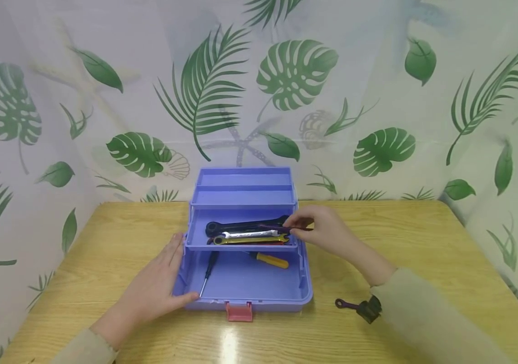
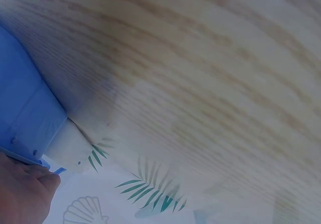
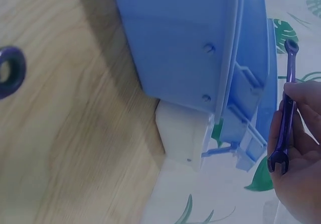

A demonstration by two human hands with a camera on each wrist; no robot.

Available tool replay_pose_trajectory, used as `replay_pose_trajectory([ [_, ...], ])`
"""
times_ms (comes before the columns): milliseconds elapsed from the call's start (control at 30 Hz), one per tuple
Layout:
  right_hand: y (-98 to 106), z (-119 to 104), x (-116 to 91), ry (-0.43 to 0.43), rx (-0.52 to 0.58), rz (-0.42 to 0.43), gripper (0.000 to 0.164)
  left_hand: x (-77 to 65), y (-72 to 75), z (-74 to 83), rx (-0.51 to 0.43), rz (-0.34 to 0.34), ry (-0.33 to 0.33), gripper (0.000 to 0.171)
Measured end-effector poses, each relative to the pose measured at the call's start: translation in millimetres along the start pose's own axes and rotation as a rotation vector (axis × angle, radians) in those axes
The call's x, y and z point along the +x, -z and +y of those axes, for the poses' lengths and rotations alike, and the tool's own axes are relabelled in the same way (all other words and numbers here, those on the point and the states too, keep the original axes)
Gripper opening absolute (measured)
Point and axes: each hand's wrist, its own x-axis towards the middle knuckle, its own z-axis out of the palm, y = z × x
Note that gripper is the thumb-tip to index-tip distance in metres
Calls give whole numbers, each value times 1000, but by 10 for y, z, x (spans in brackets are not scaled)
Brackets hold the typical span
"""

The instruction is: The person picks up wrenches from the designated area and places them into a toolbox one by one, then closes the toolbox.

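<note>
1. While a ring-ended wrench (image 1: 348,305) lies nearer than the right hand (image 1: 327,230), the left hand (image 1: 160,277), fingers straight, rests against the toolbox (image 1: 277,306).
2. Between the hands, a black screwdriver (image 1: 212,260) and yellow-handled tool (image 1: 272,260) lie inside.
3. Beyond, the right hand pinches a purple combination wrench (image 3: 287,116) at the wrench tray (image 1: 240,248).

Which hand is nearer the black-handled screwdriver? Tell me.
Left. The left hand is on the toolbox, thumb near the tip of the black-handled screwdriver; the right hand is farther, holding a purple combination wrench at the right end of the tray.
</note>
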Motion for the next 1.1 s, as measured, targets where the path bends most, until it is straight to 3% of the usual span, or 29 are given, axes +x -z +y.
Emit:
replay_pose_trajectory([
  [200, -111, -38, 125, -7, -23, -36, 15, -8, 6, 7, 2, 20, -13, 120],
  [700, -333, -171, 332, -1, -51, -108, 16, -5, -24, 3, -7, -7, 8, 122],
  [1100, -476, -221, 377, 23, 9, -129, 17, -7, -50, 0, -7, 3, 4, 121],
])
